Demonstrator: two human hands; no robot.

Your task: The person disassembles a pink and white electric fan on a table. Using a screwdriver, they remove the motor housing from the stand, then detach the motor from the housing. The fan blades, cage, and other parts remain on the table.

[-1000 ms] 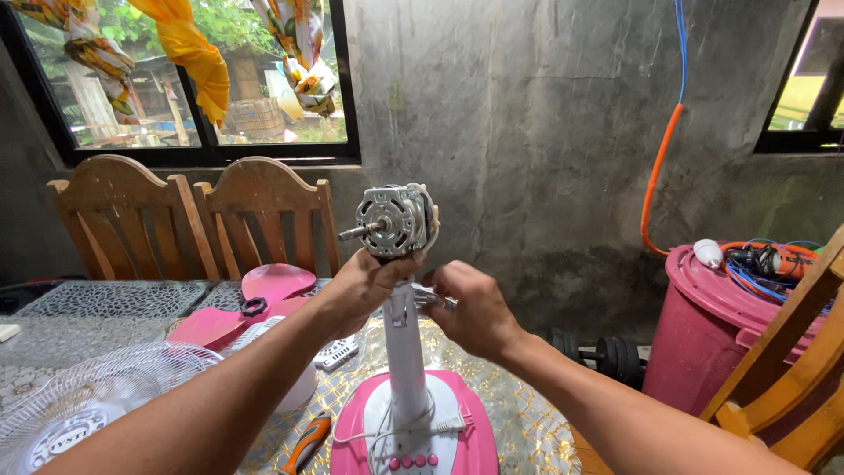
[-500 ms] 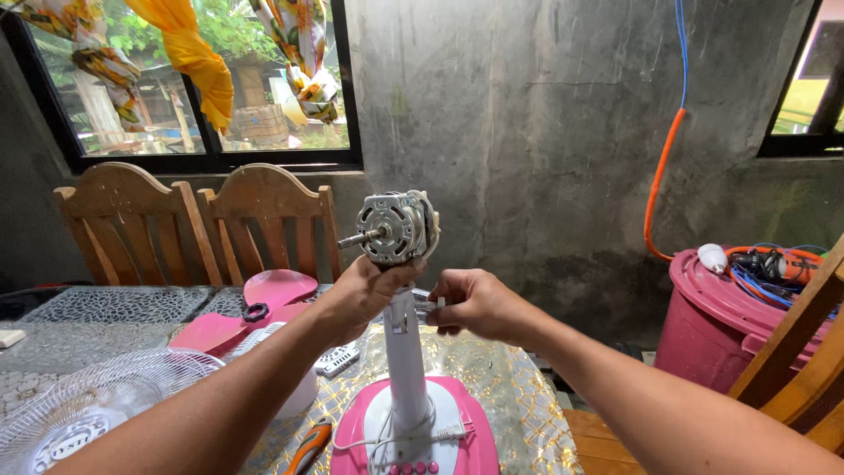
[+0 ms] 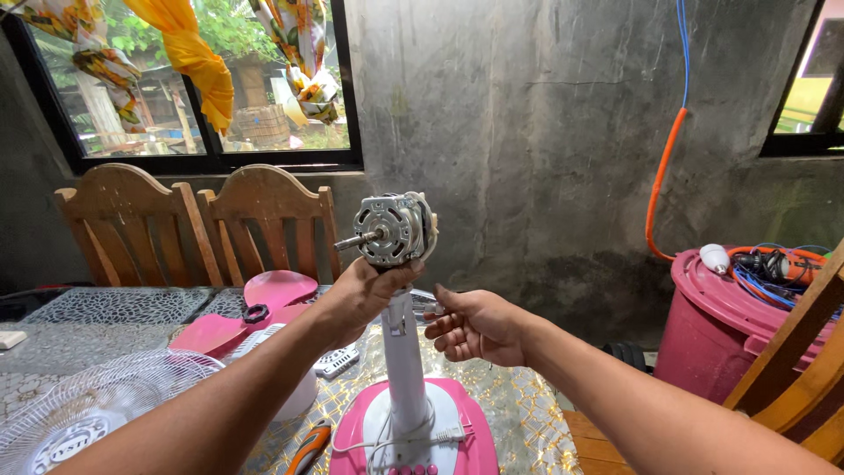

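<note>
The bare fan motor [image 3: 393, 229] sits atop the white stand post [image 3: 404, 369], shaft pointing left. My left hand [image 3: 365, 295] has its grip closed around the neck just beneath the motor, hiding that joint. My right hand [image 3: 470, 325] hovers just right of the post, palm up, fingers loosely curled; a small pale piece shows at the fingertips, too small to identify, and I cannot tell whether it is pinched. The pink base [image 3: 475, 449] rests on the surface [image 3: 527, 413], cut off below. A wire guard [image 3: 79, 405] lies at left, partly cropped, with pink blades [image 3: 264, 303] behind it.
</note>
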